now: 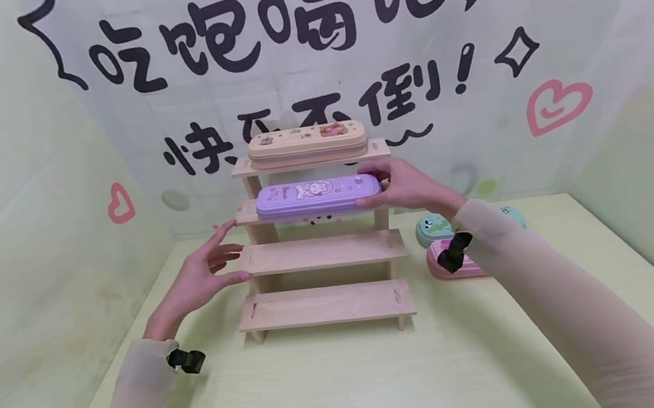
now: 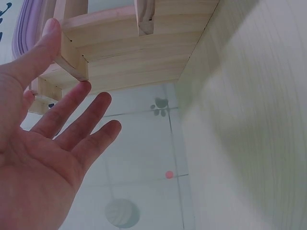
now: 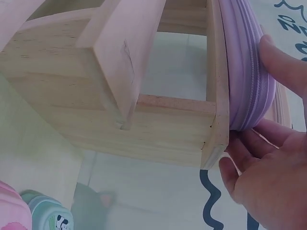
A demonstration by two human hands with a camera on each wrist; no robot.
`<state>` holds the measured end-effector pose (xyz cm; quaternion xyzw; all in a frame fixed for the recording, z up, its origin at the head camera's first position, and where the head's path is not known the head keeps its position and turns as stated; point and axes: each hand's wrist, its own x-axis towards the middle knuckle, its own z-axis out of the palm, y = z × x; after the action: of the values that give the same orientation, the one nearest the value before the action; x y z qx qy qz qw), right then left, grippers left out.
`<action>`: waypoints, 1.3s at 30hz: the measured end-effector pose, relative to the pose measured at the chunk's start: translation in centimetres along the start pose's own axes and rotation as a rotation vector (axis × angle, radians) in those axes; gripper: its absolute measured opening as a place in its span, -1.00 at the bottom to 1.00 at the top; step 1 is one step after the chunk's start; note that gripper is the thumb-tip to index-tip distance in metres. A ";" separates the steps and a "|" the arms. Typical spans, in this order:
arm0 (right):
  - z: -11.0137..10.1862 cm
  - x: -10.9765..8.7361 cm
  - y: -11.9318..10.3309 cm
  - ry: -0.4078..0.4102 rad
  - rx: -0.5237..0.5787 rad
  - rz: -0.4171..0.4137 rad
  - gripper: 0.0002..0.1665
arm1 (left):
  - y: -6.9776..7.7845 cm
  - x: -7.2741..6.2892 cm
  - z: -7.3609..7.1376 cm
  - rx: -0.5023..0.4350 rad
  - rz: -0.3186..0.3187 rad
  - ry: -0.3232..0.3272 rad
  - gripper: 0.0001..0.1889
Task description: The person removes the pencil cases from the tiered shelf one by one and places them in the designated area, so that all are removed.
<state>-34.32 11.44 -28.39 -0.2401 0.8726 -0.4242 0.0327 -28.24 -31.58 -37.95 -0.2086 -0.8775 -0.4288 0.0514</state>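
Observation:
A purple zipped pencil case (image 1: 316,197) with a cartoon bunny lies on the second shelf from the top of a wooden step rack (image 1: 321,253). My right hand (image 1: 405,185) grips its right end, thumb at the front and fingers behind. In the right wrist view the fingers (image 3: 244,151) curl round the end of the case, beside the shelf board. Over at the rack's left side is my left hand (image 1: 201,276), fingers loosely spread, thumb close to the third shelf's end. The left wrist view shows the fingertips (image 2: 84,88) right at a board's end.
A cream pencil case (image 1: 305,145) sits on the top shelf. On the table (image 1: 330,394) to the right lie a pink case (image 1: 443,258) and green cases (image 1: 428,227), partly hidden by my right sleeve. A printed backdrop (image 1: 594,37) rises behind the rack.

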 end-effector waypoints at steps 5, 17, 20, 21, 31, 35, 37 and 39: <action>0.0 0.2 0.1 -0.010 -0.024 0.003 -0.02 | 0.1 0.1 0.0 -0.001 -0.005 0.001 0.10; 0.2 0.1 -0.1 -0.014 -0.009 0.017 -0.06 | 0.2 0.0 0.0 0.009 -0.005 0.005 0.11; 0.2 0.0 -0.2 -0.003 -0.006 0.007 -0.07 | 0.2 0.0 0.0 0.012 -0.008 0.005 0.11; 0.2 0.0 -0.1 0.001 -0.003 0.005 -0.08 | 0.2 0.0 0.0 0.013 -0.009 0.005 0.10; 0.1 -0.4 0.1 0.027 0.040 0.016 -0.01 | 0.4 0.1 -0.1 0.014 -0.004 0.004 0.10; 0.1 -0.7 0.1 0.043 0.075 0.032 0.00 | 0.5 0.1 -0.1 0.018 -0.001 0.006 0.10; 0.2 -0.9 0.2 0.045 0.088 0.032 -0.01 | 0.4 0.0 -0.1 0.020 -0.001 0.006 0.11; 0.3 -1.1 0.3 0.050 0.097 0.032 -0.02 | 0.4 0.0 0.0 0.022 -0.002 0.007 0.11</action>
<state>-33.41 11.89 -28.91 -0.2138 0.8551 -0.4714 0.0294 -28.06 -31.37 -37.68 -0.2056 -0.8822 -0.4199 0.0565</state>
